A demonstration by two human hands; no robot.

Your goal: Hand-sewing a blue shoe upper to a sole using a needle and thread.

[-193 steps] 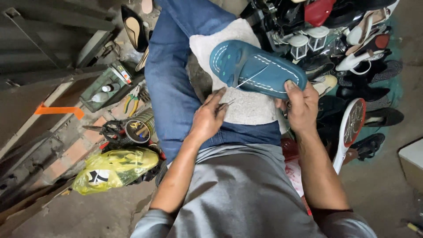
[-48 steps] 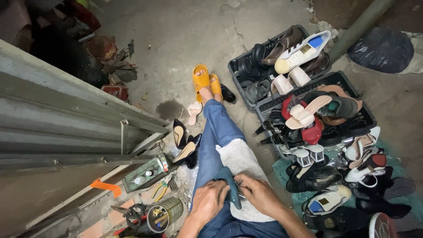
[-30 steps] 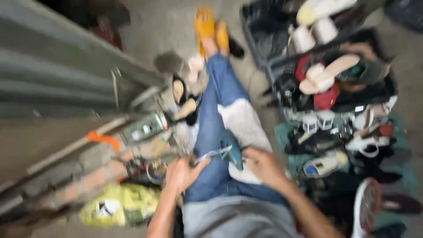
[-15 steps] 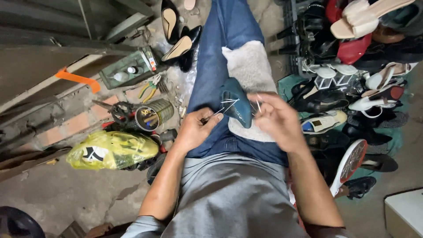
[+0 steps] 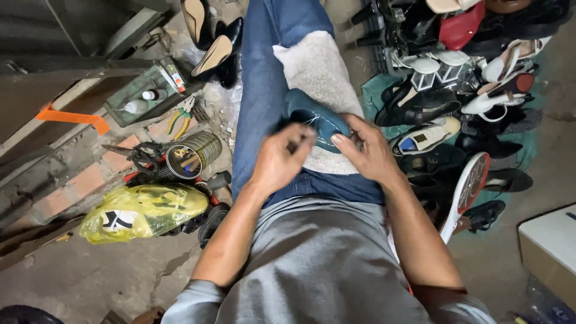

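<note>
Cracked concrete floor (image 5: 90, 282), dim and grimy; worn brick edging (image 5: 78, 183) beside grey metal rails (image 5: 54, 66) on one side; green mat (image 5: 375, 93) under piled shoes (image 5: 474, 78) opposite; cardboard box (image 5: 549, 252) at corner.

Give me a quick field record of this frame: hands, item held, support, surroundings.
left hand: closed grip on something small and blurred, at the teal shoe's edge
right hand: fingers on the teal shoe, steadying it
support: pale fleece cloth over the lap, jeans beneath
person's left side: tin can of tools, pliers, yellow plastic bag
person's right side: pile of shoes, many pairs, on the ground
thread: pale strands show at the shoe; needle not discernible
</note>
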